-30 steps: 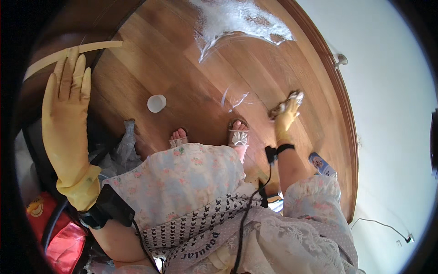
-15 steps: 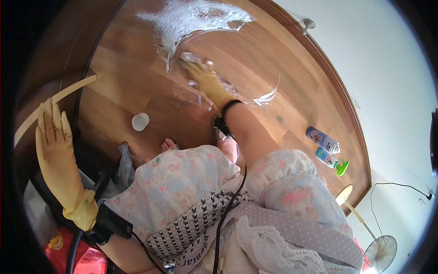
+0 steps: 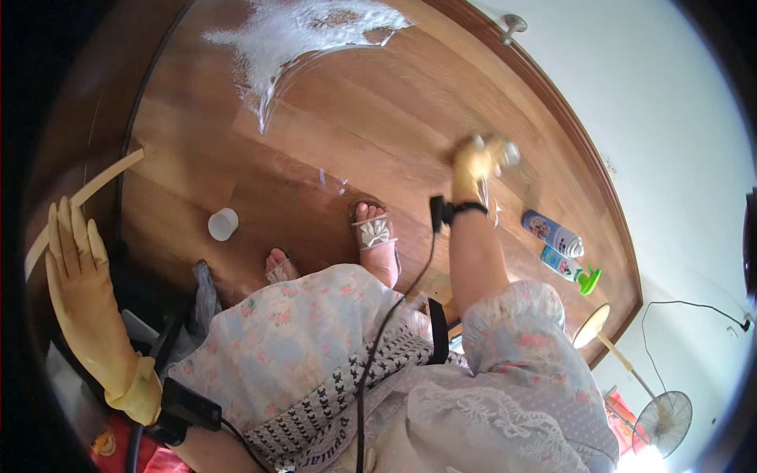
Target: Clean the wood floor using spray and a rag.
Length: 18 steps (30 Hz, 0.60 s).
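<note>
My right hand (image 3: pixel 480 163), in a yellow rubber glove, is low over the brown wood-plank floor (image 3: pixel 331 130), blurred by motion. Its fingers bend over a small wad with a dark edge on one side and white on the other; its kind is too smeared to tell. My left hand (image 3: pixel 83 288), also gloved in yellow, is open at the far left. Its fingers stretch out flat beside a curved pale wooden strip (image 3: pixel 110 175). White foam (image 3: pixel 296 39) lies spread in a large patch at the far end of the floor.
A blue spray can (image 3: pixel 550 232) and a spray bottle with a green trigger (image 3: pixel 569 268) lie on the right. A white cup (image 3: pixel 223 224) is at the left. A door stopper (image 3: pixel 513 27), fan (image 3: pixel 662 423) and black cable (image 3: pixel 694 304) are along the wall side.
My right hand has swept right and nearer, away from the foam patch. The white smear near the middle of the floor is mostly gone. My left hand remains stretched out.
</note>
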Each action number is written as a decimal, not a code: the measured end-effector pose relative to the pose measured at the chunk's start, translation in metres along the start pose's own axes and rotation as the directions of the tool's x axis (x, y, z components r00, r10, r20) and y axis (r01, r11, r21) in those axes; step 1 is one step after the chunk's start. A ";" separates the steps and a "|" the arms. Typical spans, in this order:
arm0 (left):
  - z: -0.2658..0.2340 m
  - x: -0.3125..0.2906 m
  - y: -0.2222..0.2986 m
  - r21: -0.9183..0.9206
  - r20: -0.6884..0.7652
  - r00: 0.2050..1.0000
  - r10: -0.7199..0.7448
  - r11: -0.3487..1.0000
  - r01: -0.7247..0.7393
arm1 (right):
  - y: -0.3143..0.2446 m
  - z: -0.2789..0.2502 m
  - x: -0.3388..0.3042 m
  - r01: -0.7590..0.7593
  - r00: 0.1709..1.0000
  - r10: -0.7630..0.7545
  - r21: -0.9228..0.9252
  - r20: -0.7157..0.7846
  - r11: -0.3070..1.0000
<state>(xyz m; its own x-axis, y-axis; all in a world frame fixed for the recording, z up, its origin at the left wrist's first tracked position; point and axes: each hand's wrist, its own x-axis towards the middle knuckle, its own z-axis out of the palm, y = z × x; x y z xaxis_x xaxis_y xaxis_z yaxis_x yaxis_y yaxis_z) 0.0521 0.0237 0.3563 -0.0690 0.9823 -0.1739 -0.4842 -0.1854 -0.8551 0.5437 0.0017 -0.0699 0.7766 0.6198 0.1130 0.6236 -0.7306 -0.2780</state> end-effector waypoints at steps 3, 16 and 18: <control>0.014 -0.007 0.011 0.732 -0.057 0.998 0.008 0.680 0.036 | -0.147 0.010 0.000 0.188 0.940 -0.238 0.212 0.244 0.959; -0.007 -0.003 -0.010 -0.238 0.033 0.997 0.072 0.969 -0.062 | 0.031 -0.110 -0.113 0.581 0.430 -0.611 0.315 0.665 0.751; -0.019 0.003 -0.015 -0.222 -0.007 0.999 0.046 0.974 -0.047 | 0.095 -0.109 -0.099 0.255 0.791 -0.271 0.108 0.548 0.961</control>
<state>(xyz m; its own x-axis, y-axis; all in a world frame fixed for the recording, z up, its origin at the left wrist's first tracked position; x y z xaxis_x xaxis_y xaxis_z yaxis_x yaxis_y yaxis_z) 0.0756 0.0291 0.3597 -0.0848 0.9725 -0.2167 -0.2750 -0.2319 -0.9331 0.5360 -0.1609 -0.0033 0.3960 0.8454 -0.3583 0.7874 -0.5134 -0.3411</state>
